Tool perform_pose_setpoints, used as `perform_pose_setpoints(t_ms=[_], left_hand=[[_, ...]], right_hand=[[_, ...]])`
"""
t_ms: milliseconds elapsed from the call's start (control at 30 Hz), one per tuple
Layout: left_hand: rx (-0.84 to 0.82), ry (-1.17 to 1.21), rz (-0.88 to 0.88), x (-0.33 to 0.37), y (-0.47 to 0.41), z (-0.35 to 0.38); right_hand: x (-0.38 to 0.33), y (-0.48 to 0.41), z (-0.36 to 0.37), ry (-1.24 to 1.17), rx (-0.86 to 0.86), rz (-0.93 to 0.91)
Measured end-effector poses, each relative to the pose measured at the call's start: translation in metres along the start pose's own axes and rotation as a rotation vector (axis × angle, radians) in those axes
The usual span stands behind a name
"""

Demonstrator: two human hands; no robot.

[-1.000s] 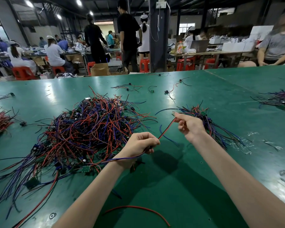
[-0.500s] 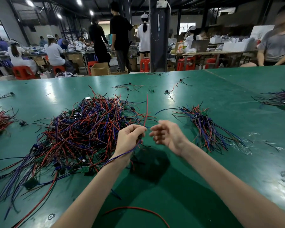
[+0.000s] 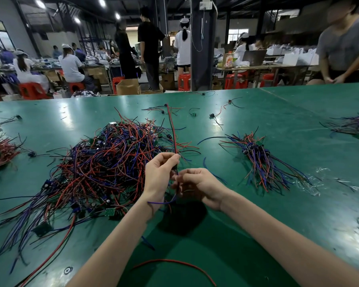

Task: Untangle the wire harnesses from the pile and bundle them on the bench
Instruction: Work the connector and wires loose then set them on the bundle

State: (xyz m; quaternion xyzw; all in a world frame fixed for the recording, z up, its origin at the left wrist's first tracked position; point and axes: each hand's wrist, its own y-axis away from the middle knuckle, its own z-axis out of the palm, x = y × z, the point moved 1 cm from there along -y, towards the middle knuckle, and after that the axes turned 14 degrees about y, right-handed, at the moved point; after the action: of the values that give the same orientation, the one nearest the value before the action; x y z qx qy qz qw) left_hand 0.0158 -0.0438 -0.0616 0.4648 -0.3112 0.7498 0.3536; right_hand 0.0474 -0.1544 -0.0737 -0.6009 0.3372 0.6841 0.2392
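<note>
A big tangled pile of red, blue and black wire harnesses (image 3: 104, 168) lies on the green bench (image 3: 257, 235), left of centre. A sorted bundle of harnesses (image 3: 259, 160) lies to the right. My left hand (image 3: 160, 175) pinches one harness (image 3: 172, 129) whose red and black wires stand straight up from its fingertips, while a blue wire trails below the wrist. My right hand (image 3: 197, 187) sits close beside it, fingers curled round the harness's lower end. Both hands hover just in front of the pile.
A loose red wire (image 3: 174, 264) lies near the front edge. Stray harnesses (image 3: 216, 117) are scattered at the back. More wire heaps sit at the far left (image 3: 0, 150) and far right (image 3: 356, 127). Clear plastic scraps (image 3: 311, 183) lie right of the bundle. Other workers are beyond the bench.
My right hand let go of the red wire's far end, came back from the bundle and closed in beside my left hand. The held harness now stands upright.
</note>
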Motion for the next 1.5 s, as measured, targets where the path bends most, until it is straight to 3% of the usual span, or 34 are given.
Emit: perform_pose_setpoints(t_ms=[200, 433, 567, 767, 1033, 1500], left_hand=[[-0.025, 0.101, -0.125, 0.002, -0.003, -0.004], [-0.137, 0.101, -0.162, 0.002, -0.002, -0.003], [-0.122, 0.076, -0.162, 0.001, -0.002, -0.003], [-0.103, 0.128, -0.262, 0.004, -0.005, -0.006], [-0.188, 0.209, -0.250, -0.002, 0.000, -0.001], [-0.092, 0.179, -0.146, 0.004, -0.008, -0.010]], right_hand=[[-0.003, 0.001, -0.001, 0.149, 0.078, -0.121], [-0.006, 0.000, -0.004, 0.110, 0.156, -0.153], [-0.007, 0.000, -0.005, 0.123, 0.152, -0.183], [-0.006, -0.001, -0.008, 0.406, 0.212, -0.377], [-0.004, -0.005, -0.011, 0.195, 0.182, -0.266], [-0.002, -0.001, -0.005, 0.303, 0.109, -0.220]])
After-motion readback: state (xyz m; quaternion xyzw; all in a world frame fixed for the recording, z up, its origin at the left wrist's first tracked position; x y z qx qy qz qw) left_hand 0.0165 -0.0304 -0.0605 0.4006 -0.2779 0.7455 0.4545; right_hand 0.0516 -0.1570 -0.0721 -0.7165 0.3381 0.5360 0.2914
